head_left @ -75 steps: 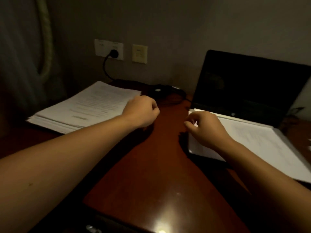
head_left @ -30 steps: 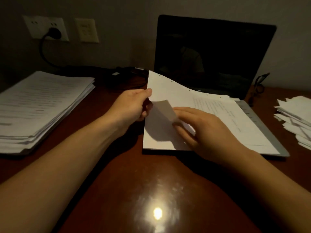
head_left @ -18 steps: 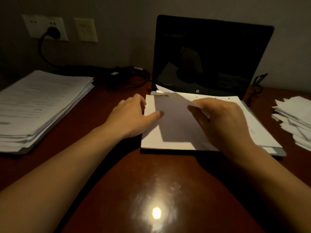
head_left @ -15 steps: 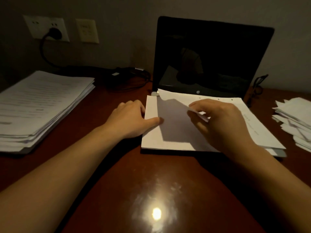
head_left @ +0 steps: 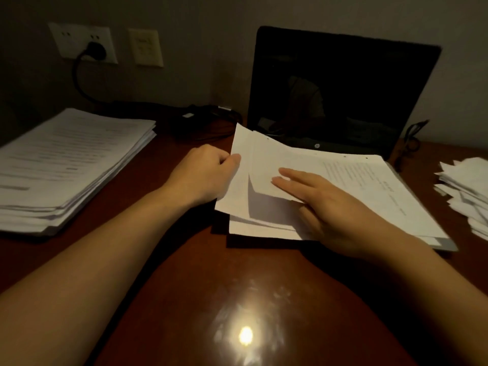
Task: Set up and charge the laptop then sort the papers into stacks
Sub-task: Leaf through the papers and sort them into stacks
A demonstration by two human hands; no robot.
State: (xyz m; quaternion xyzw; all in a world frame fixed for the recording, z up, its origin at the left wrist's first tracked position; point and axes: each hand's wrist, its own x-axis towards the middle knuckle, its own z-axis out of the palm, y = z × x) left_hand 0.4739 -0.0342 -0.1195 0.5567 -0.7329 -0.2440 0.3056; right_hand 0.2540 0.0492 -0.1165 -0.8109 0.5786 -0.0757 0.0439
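An open laptop (head_left: pixel 340 85) with a dark screen stands at the back of the desk, its keyboard covered by a pile of white papers (head_left: pixel 369 186). My left hand (head_left: pixel 203 175) pinches the left edge of a lifted sheet (head_left: pixel 237 191) from that pile. My right hand (head_left: pixel 324 204) lies on the pile with fingers spread flat, pressing a curled sheet down. A tall paper stack (head_left: pixel 66 165) sits at the left. A looser paper stack (head_left: pixel 467 191) lies at the right edge.
A black plug sits in the wall socket (head_left: pixel 93 50), and its cable runs down to a charger brick (head_left: pixel 195 120) behind the papers. A second wall plate (head_left: pixel 145 47) is beside it. The brown desk (head_left: pixel 237 299) reflects a lamp near its front.
My left hand went from resting flat on the pile's edge to gripping and lifting a sheet. My right hand let go of its pinched sheet and now lies flat on the pile.
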